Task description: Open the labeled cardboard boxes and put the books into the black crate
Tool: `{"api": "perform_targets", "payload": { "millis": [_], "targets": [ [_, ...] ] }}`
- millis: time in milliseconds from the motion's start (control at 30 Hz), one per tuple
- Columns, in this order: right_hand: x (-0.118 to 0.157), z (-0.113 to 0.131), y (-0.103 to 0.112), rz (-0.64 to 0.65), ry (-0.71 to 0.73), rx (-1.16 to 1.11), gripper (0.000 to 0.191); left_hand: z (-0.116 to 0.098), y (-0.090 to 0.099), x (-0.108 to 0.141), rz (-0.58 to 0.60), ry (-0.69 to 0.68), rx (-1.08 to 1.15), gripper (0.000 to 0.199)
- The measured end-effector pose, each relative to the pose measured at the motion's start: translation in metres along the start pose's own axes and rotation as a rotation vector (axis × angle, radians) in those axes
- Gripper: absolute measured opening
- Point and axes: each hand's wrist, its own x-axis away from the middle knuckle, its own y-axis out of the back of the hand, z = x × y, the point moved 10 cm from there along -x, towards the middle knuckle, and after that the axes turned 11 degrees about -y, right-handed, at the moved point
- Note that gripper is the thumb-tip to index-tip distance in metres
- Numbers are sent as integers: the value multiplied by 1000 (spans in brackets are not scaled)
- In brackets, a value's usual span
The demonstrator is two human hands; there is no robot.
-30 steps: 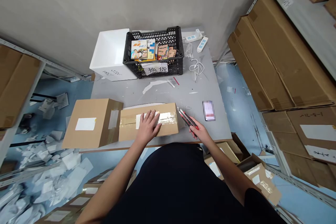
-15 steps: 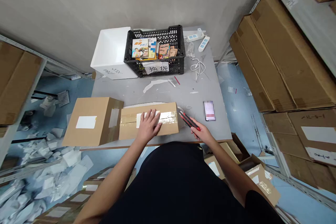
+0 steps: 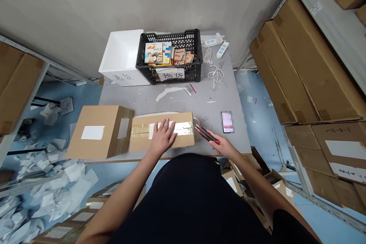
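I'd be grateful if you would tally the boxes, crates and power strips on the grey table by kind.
Cardboard boxes: 2
White box: 1
Black crate: 1
Power strips: 2
Total: 6

The left hand [image 3: 162, 136] rests palm down on the top face of a taped cardboard carton [image 3: 183, 141], fingers spread. The right hand [image 3: 223, 146] grips a red-and-black utility knife [image 3: 206, 134], its tip just beside the carton's right end. A second carton [image 3: 100, 133] stands against the left end on the grey workbench [image 3: 206, 114]. A black plastic crate [image 3: 198, 59] stands farther back.
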Motion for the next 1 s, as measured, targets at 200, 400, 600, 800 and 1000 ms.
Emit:
{"api": "perform_targets", "payload": {
  "millis": [200,400,600,800,1000],
  "targets": [
    [6,4,7,24,-19,70,67,0,1,0,-3,12,4,55],
    [12,-5,1,48,-35,11,69,0,2,1,-2,12,13,53],
    [18,-16,-6,24,-56,-25,69,0,3,1,-6,8,15,54],
    [22,-23,-10,27,-90,-34,69,-1,2,1,12,2,9,53],
    [26,-25,-16,36,-70,-65,72,0,1,1,6,15,12,53]
  ]
}}
